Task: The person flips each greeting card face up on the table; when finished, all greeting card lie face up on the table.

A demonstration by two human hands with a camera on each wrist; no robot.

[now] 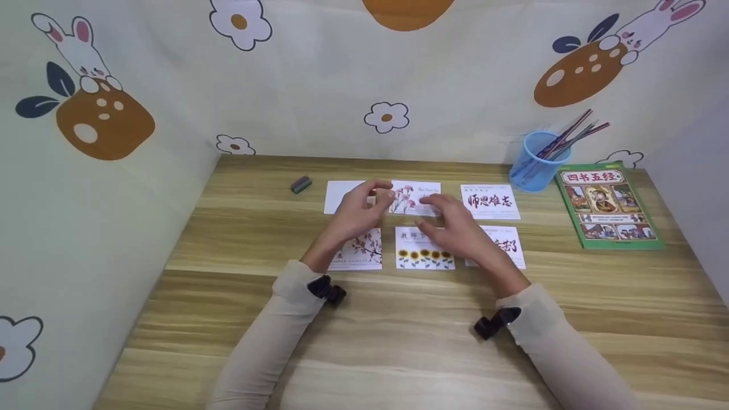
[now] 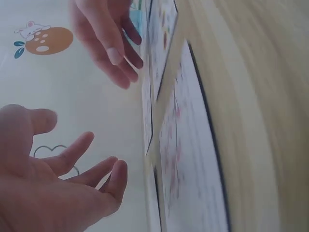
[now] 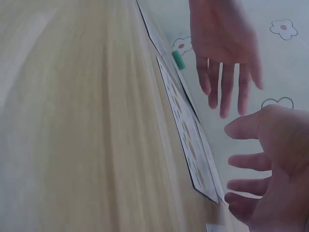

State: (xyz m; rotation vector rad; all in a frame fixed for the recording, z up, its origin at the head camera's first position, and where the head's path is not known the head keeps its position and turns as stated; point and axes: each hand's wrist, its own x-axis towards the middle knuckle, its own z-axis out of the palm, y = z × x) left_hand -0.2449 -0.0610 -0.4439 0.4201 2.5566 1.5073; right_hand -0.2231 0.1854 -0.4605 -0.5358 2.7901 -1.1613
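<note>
Both hands hover over two rows of cards, palms turned toward each other and fingers loosely bent, holding nothing. My left hand [image 1: 360,212] is above the left cards, between a mostly white card [image 1: 337,199] and a plum-blossom card [image 1: 364,250]. My right hand [image 1: 455,228] is over the middle and right cards, partly hiding the sunflower card [image 1: 424,259] and a card with red lettering [image 1: 511,250]. Between the hands lies a pink-flower card [image 1: 414,191]. At the back right sits another red-lettered card [image 1: 490,209]. In the left wrist view, the left fingers [image 2: 77,152] stand apart from the cards.
A blue pencil cup [image 1: 534,171] with several pencils stands at the back right, beside a green-edged book [image 1: 612,208]. A small dark green and grey block [image 1: 300,184] lies at the back left. Patterned cloth [image 1: 319,74] rises behind the wooden table [image 1: 387,341].
</note>
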